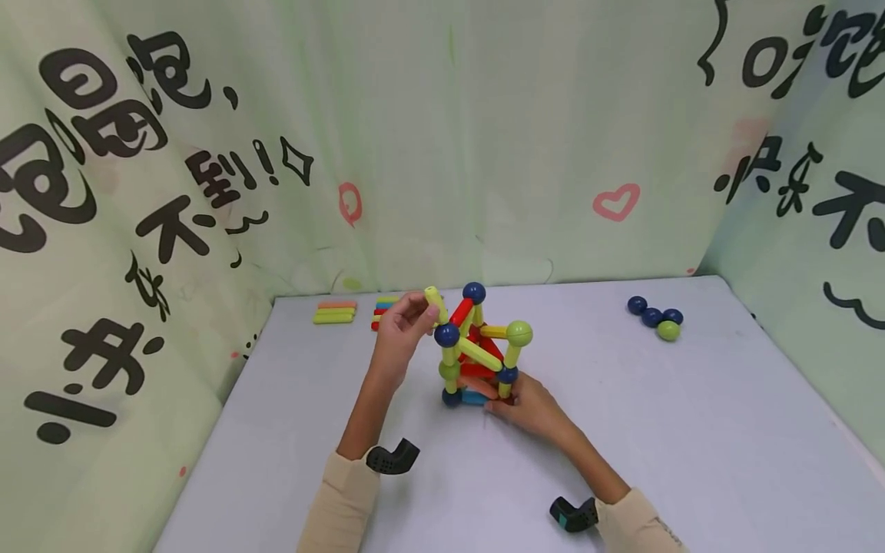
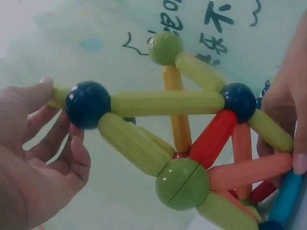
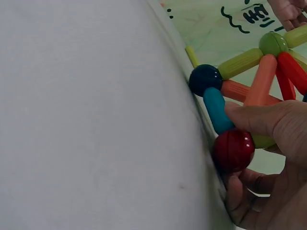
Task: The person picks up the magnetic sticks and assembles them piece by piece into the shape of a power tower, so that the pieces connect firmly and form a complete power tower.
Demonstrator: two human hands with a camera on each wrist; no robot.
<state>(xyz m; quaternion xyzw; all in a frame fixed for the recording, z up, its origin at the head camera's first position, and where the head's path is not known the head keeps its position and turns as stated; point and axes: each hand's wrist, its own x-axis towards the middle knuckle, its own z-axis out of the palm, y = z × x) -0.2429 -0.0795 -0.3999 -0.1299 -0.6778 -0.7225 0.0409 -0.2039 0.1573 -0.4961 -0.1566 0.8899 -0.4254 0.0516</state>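
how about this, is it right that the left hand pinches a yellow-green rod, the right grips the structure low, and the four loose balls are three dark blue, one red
The fourth loose ball is green, not red: see the head view. Three balls are dark blue, the left hand pinches a yellow-green rod and the right hand grips the structure low.

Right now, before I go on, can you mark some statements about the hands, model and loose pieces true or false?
1. The left hand pinches a yellow-green rod. True.
2. The loose balls are all dark blue. False: one is a green ball.
3. The right hand holds the model near its base. True.
4. In the head view, loose rods lie right of the model. False: they lie left.
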